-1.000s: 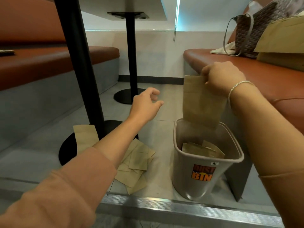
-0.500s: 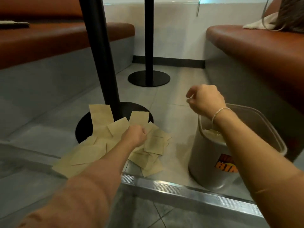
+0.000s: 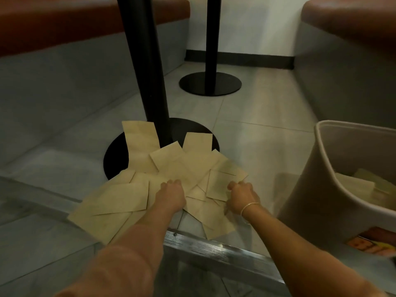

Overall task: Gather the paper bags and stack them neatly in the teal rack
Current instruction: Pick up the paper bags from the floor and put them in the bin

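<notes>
Several flat brown paper bags point(image 3: 171, 166) lie scattered and overlapping on the floor around a black table base. My left hand point(image 3: 171, 196) is down on the middle of the pile, its fingers curled onto the bags. My right hand point(image 3: 242, 196) is at the pile's right side and pinches the edge of one paper bag point(image 3: 218, 185). A grey bin point(image 3: 317, 179) with an orange label stands to the right, and a few paper bags point(image 3: 355, 185) lie inside it. No teal rack is in view.
The black table pole point(image 3: 145, 71) rises from its round base point(image 3: 115, 159) just behind the pile. A second pole and base point(image 3: 210, 83) stand further back. Orange benches line both sides. A metal floor strip point(image 3: 214, 249) crosses in front of me.
My right hand dropped its bag into the bin, then came down to the floor pile. My left hand stayed on the pile. My view tilted down and moved closer.
</notes>
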`<state>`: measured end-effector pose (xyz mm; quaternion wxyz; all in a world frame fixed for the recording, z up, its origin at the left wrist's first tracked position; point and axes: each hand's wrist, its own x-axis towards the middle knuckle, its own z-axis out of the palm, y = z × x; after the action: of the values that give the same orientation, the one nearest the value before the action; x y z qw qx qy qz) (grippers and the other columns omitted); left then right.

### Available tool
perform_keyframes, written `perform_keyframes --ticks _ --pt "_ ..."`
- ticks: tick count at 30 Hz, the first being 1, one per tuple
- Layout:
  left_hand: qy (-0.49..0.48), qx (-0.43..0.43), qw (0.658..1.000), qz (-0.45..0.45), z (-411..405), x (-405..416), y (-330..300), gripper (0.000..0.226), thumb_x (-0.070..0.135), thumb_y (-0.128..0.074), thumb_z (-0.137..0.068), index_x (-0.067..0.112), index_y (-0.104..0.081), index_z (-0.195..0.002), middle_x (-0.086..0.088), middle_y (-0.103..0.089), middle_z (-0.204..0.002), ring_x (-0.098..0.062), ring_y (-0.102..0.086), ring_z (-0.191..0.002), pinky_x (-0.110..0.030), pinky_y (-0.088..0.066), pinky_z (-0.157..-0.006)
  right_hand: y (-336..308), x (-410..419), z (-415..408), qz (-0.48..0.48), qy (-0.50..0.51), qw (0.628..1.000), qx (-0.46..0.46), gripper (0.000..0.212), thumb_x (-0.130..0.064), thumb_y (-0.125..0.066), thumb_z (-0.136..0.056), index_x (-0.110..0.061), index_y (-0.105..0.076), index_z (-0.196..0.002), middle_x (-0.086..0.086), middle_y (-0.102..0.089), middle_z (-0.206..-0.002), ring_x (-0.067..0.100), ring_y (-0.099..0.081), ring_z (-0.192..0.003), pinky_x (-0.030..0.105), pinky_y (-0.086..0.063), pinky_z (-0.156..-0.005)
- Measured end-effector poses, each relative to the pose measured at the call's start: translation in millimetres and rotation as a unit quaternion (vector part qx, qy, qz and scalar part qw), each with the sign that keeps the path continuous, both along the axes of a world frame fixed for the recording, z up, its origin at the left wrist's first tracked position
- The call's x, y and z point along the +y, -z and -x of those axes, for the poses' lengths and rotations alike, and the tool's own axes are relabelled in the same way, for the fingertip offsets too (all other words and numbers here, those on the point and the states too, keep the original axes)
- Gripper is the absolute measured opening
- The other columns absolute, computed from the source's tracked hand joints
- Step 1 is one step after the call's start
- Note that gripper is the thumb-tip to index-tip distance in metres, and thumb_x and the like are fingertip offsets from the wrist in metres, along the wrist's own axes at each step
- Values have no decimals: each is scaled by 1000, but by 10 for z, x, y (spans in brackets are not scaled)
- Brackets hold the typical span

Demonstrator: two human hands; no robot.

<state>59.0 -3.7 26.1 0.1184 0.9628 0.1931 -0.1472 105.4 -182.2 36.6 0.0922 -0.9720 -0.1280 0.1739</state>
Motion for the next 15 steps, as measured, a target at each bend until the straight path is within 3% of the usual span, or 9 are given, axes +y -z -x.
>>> perform_keyframes --ticks 5,9,15 --pt "22 -17 997 -77 -220 81 263 62 39 -51 -91 6 -30 -138 -17 -32 -143 -32 -29 -132 -37 -26 -107 291 165 -200 29 -66 997 -9 66 -35 -61 -83 -17 -31 -139 7 -36 -138 27 -34 -125 37 -38 -100" --pt "37 -10 992 -124 -352 113 392 68 53 -42 -92 5 -31 -138 -20 -41 -139 -33 -34 -131 -43 -19 -111 439 218 -306 7 -80 997 -2 66 -45 -59 -83 -17 -33 -137 8 -40 -139 28 -40 -123 39 -40 -99" --pt "58 -37 989 -128 -422 139 443 54 45 -33 -97 3 -40 -129 -20 -55 -123 -31 -49 -116 -37 -32 -97 500 189 -407 14 -108 994 -5 65 -48 -58 -84 -18 -35 -137 8 -47 -134 28 -43 -120 36 -40 -97"
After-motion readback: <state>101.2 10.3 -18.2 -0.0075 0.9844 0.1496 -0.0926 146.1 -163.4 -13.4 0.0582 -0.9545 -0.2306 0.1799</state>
